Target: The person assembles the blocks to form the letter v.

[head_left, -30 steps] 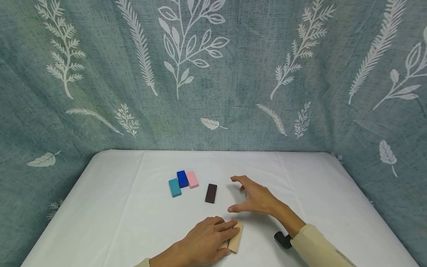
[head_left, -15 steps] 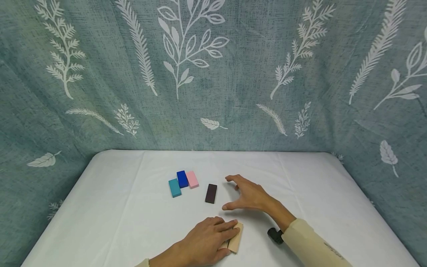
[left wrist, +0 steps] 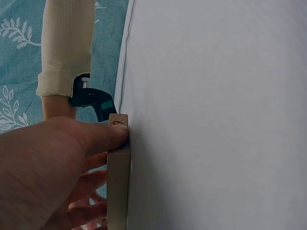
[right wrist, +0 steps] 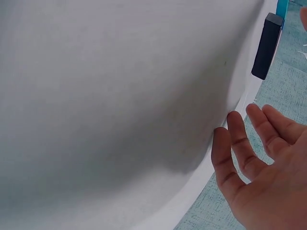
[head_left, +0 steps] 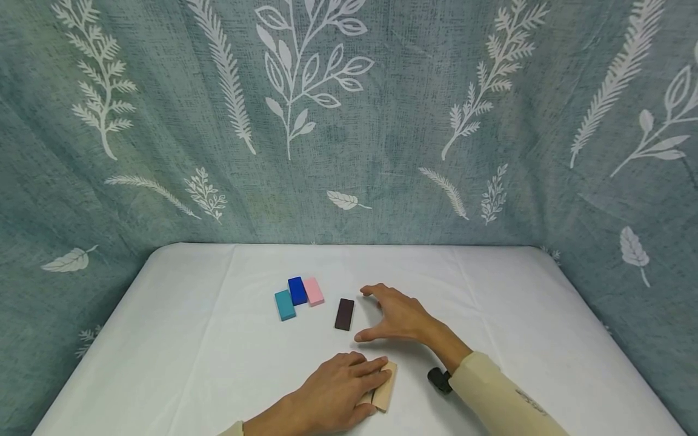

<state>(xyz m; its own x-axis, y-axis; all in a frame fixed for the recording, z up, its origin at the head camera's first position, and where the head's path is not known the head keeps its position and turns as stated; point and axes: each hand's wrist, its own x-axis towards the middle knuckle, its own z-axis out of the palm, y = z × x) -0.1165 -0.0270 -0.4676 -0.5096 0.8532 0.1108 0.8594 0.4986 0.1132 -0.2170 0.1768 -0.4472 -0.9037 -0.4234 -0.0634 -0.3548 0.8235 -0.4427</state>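
Note:
My left hand (head_left: 340, 390) rests over pale wooden blocks (head_left: 385, 387) lying side by side at the front of the table, its fingers stretched across their tops. In the left wrist view, the thumb touches the marked end of a wooden block (left wrist: 118, 182). The hand covers much of the blocks. My right hand (head_left: 395, 315) hovers with fingers and thumb spread, holding nothing, just right of a dark brown block (head_left: 344, 314). In the right wrist view, the dark block (right wrist: 267, 45) stands beyond the fingertips of the right hand (right wrist: 268, 167).
Left of the dark block lie a teal block (head_left: 285, 305), a blue block (head_left: 297, 290) and a pink block (head_left: 313, 292), close together. All rest on a white-covered table (head_left: 163, 339). A patterned green-blue curtain (head_left: 392, 151) hangs behind and beside it.
My right hand has moved left toward the dark brown block, its fingers still spread. My left hand and the blocks have stayed in place.

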